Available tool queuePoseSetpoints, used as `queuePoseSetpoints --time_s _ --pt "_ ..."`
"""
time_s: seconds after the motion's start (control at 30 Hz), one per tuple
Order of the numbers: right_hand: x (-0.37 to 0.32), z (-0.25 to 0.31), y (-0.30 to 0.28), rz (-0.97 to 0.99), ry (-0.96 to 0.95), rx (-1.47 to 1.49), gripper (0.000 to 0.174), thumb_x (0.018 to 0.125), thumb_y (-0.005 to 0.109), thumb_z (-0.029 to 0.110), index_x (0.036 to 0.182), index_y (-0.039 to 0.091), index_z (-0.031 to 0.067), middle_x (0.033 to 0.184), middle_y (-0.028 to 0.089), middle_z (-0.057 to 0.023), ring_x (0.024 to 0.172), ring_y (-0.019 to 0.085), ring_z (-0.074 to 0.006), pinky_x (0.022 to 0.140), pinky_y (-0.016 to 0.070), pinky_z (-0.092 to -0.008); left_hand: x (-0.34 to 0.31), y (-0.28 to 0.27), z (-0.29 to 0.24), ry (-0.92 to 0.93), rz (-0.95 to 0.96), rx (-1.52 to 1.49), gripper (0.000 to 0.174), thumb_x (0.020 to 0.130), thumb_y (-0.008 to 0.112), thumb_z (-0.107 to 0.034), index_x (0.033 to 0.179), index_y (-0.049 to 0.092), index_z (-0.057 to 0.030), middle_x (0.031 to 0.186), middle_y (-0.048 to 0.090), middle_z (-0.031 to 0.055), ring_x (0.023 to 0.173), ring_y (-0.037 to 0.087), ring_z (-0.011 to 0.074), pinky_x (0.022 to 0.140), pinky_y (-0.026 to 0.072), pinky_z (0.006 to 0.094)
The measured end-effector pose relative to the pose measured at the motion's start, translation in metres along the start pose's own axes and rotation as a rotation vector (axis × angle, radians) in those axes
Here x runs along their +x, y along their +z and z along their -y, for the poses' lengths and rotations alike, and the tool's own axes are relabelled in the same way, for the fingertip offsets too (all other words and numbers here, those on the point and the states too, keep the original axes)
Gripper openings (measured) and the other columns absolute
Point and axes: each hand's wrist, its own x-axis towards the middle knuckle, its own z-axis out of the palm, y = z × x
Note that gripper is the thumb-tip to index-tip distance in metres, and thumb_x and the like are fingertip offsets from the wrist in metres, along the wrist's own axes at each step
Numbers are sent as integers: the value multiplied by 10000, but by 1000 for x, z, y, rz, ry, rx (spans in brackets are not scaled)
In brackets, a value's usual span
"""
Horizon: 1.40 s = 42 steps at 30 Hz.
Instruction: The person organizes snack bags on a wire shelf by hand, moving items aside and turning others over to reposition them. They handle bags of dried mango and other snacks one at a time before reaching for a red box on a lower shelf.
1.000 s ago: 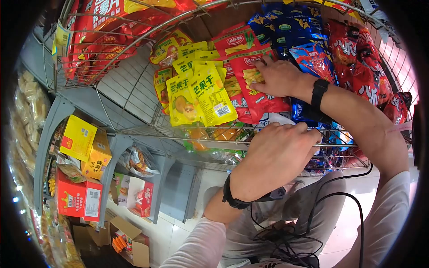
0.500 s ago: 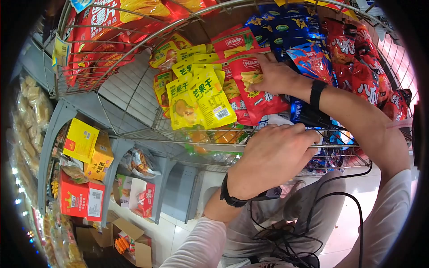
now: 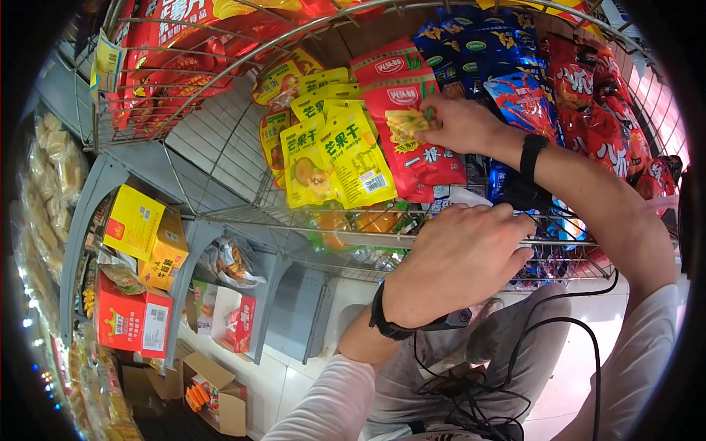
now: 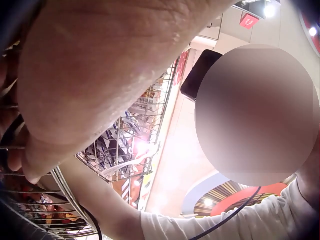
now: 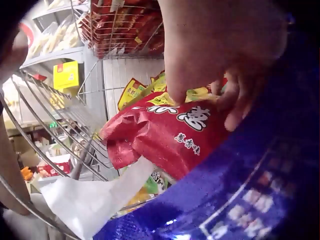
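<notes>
My right hand grips the right edge of a red snack bag in the wire basket. In the right wrist view, the thumb lies on the front of the red bag and the fingers curl at its far edge. Yellow dried mango bags lean just left of it, and another red bag stands behind. My left hand holds the front wire rim of the basket; in the left wrist view its fingers bend over the wires, partly hidden by the palm.
Blue snack bags and red bags fill the basket's right side. A second wire basket with red chip bags is at upper left. Grey shelves hold a yellow box and a red box. Black cables hang over the person's legs.
The right hand has slid from the front of the red bag to its right edge, showing more of the printed picture. The bag sits straighter. The left hand stays on the rim.
</notes>
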Motion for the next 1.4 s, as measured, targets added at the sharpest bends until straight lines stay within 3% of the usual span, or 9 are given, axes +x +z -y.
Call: queuePoseSetpoints --time_s 0.17,0.7,0.8,0.87,0.9,0.97,1.07,1.27,1.4 --pt "-5 13 -10 248 30 -375 828 945 612 674 1372 519 -31 1120 732 -299 1143 705 -419 995 540 -518 0 -1 -2 -8 -4 -9 294 982 661 -332 1161 710 -104 945 684 109 902 704 343 776 558 474" --pt "0 -13 7 167 52 -99 810 906 697 635 1342 512 -22 1208 709 -295 1184 687 -413 1034 506 -478 -1 0 -2 0 -9 6 312 974 672 -328 1182 709 -98 967 693 112 900 712 342 776 560 470" --pt "4 -19 14 104 -21 -78 729 918 717 540 1352 510 -9 1143 721 -275 1073 736 -371 887 591 -469 -1 0 -2 2 -9 6 311 972 674 -326 1177 711 -96 966 696 111 898 715 340 777 562 467" --pt "-3 -3 8 201 139 227 654 918 739 431 1349 512 -6 1060 723 -232 885 772 -306 643 628 -417 0 1 -2 1 -10 6 310 970 676 -325 1175 711 -95 964 697 110 897 715 339 777 562 466" --pt "-2 -5 12 201 138 227 654 918 739 431 1349 512 -6 1060 723 -232 885 772 -306 643 628 -417 0 2 -2 5 -14 6 309 969 678 -324 1175 711 -96 964 697 110 896 715 338 776 562 465" --pt "1 -10 25 146 182 365 606 921 765 385 1320 514 5 946 665 -93 674 697 -158 449 575 -315 -1 2 -2 10 -19 6 309 967 680 -322 1175 712 -96 964 697 111 895 715 338 775 562 465" --pt "17 -15 22 406 295 418 590 918 780 401 1280 530 8 954 664 -81 653 684 -137 475 557 -302 1 2 -3 5 -17 16 310 965 682 -319 1180 711 -98 952 693 111 896 715 335 772 561 460" --pt "3 -4 20 464 303 465 521 874 821 486 1100 631 57 896 710 -41 617 700 -112 450 474 -240 0 1 -3 -1 2 1 326 965 679 -318 1206 701 -99 960 678 116 897 710 344 773 561 468" --pt "9 -11 22 528 240 479 525 904 822 437 1163 594 41 878 697 -48 627 697 -105 444 475 -250 0 2 -3 3 7 4 332 970 673 -322 1211 695 -95 970 673 123 897 704 351 773 561 471"
